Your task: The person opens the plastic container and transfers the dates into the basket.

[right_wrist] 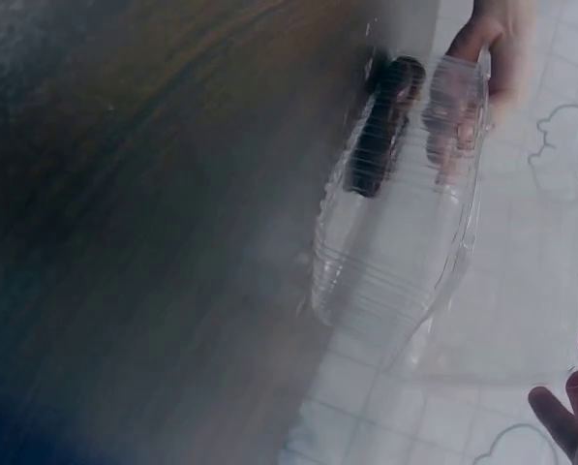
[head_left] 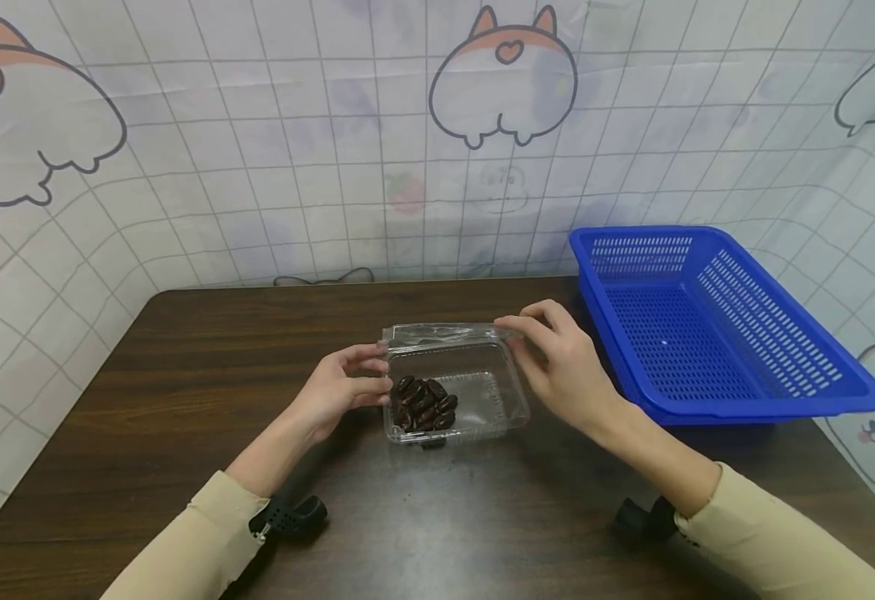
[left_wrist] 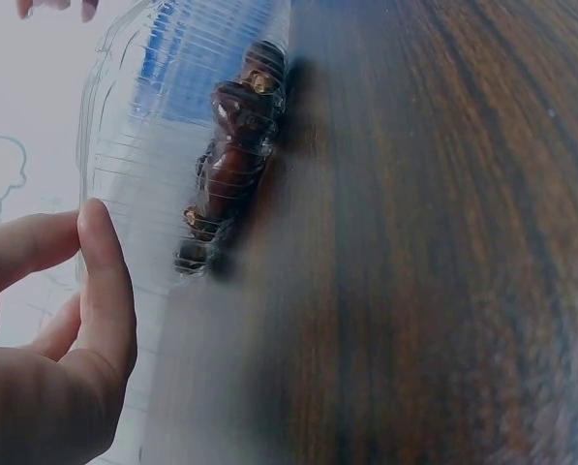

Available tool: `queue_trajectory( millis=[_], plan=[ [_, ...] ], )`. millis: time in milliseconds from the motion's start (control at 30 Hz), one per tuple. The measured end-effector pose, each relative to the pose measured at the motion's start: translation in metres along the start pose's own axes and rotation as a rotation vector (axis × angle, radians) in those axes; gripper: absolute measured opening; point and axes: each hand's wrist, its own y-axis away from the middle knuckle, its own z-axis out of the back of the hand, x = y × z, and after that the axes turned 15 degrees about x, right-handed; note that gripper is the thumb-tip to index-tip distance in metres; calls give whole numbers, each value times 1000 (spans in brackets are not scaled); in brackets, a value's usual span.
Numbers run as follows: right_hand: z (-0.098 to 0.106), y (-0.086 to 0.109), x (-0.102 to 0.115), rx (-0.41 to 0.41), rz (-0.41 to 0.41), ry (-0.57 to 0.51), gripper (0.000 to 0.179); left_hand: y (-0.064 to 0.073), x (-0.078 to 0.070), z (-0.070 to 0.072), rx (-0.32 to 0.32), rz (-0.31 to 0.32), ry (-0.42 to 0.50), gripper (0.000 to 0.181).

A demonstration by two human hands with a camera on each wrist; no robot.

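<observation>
A clear plastic box [head_left: 486, 400] stands in front of me on the dark table, with a heap of glossy dark brown dates [head_left: 424, 404] gathered in its left part. The left hand [head_left: 336, 387] pinches the box's left side; in the left wrist view, its thumb and a finger close on the rim, beside the dates [left_wrist: 235, 160]. At the back, the clear lid [head_left: 441, 335] is raised. My right hand [head_left: 561, 371] holds the lid's right end between thumb and fingers. In the right wrist view, the lid [right_wrist: 521, 300] stands open from the box [right_wrist: 395, 242].
To the right sits a blue plastic basket [head_left: 640, 400] with slotted walls, close to the right forearm. A wood-grain table [head_left: 205, 375] extends around the box. Behind it hangs a white gridded cloth [head_left: 257, 167] with cartoon prints, and a thin dark cable [head_left: 325, 281] lies along the back edge.
</observation>
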Motion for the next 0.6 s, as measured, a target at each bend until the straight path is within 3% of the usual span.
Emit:
queue_trajectory(
  millis=[200, 600],
  plan=[
    [-2, -2, -7, -71, -23, -53, 23, 0, 1, 1, -6, 11, 3, 60],
    [-6, -4, -20, -100, -103, -245, 24, -1, 0, 1, -3, 12, -1, 58]
  ],
)
